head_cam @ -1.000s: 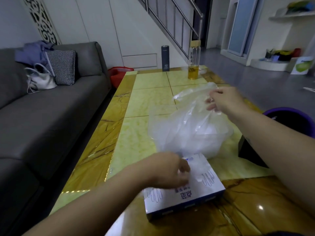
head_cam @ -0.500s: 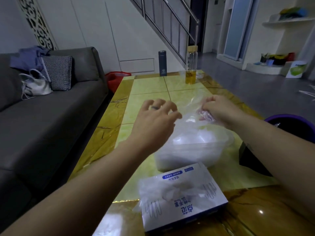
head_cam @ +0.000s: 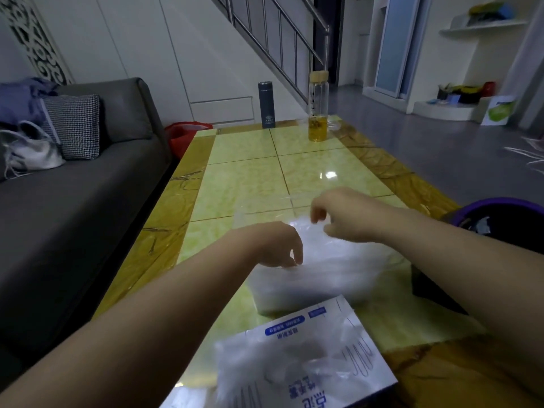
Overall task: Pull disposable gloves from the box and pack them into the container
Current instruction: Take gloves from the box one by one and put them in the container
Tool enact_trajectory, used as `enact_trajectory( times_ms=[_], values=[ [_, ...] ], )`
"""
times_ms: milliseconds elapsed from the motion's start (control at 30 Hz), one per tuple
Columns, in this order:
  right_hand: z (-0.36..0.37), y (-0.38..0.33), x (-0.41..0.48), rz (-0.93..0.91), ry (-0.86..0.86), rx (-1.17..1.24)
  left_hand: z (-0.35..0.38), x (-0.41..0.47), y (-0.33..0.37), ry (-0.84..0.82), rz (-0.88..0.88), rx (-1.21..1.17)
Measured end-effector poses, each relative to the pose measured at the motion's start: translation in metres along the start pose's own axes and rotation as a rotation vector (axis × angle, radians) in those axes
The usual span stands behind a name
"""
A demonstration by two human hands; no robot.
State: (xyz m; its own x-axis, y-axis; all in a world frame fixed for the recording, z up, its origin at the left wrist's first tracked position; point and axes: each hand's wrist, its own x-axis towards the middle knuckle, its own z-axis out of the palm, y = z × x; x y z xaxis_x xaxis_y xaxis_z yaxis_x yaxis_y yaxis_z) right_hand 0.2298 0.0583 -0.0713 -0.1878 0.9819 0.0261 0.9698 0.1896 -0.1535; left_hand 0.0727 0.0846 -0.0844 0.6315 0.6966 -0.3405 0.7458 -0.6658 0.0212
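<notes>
Yellow table (head_cam: 250, 187): container (head_cam: 282, 301) heaped with clear gloves (head_cam: 338, 266); left hand (head_cam: 273, 245) presses them, right hand (head_cam: 347, 216) pinches some.

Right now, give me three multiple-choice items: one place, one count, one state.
1. The glove box lies: A) nearer the camera than the container B) on the sofa C) on the floor
2. Drink vessels at the table far end: A) one B) two C) four
3. The glass bottle is: A) tipped over B) upright, capped C) upright, uncapped
Key: A, it sits at the near edge; B, dark flask plus glass bottle; B, it stands with its lid on.
</notes>
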Motion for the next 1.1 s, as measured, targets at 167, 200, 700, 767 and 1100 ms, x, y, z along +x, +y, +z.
enact_trajectory(
  times_ms=[167, 200, 700, 767, 1100],
  values=[
    [0.040, 0.017, 0.024, 0.080, -0.463, -0.099, 0.016, 0.020, -0.006, -0.113, -0.067, -0.007],
    [0.046, 0.019, 0.028, 0.069, -0.475, -0.121, 0.020, 0.024, -0.008, -0.152, -0.092, -0.006],
    [0.022, 0.002, 0.010, 0.010, -0.460, -0.248, -0.007, -0.007, -0.009, -0.111, -0.093, 0.038],
    [0.001, -0.005, -0.009, -0.060, -0.212, -0.193, -0.017, -0.036, -0.009, 0.078, -0.053, -0.016],
    [0.016, -0.038, -0.099, -0.070, -0.326, 0.026, 0.053, -0.116, 0.021, 0.055, -0.013, -0.212]
  ],
)
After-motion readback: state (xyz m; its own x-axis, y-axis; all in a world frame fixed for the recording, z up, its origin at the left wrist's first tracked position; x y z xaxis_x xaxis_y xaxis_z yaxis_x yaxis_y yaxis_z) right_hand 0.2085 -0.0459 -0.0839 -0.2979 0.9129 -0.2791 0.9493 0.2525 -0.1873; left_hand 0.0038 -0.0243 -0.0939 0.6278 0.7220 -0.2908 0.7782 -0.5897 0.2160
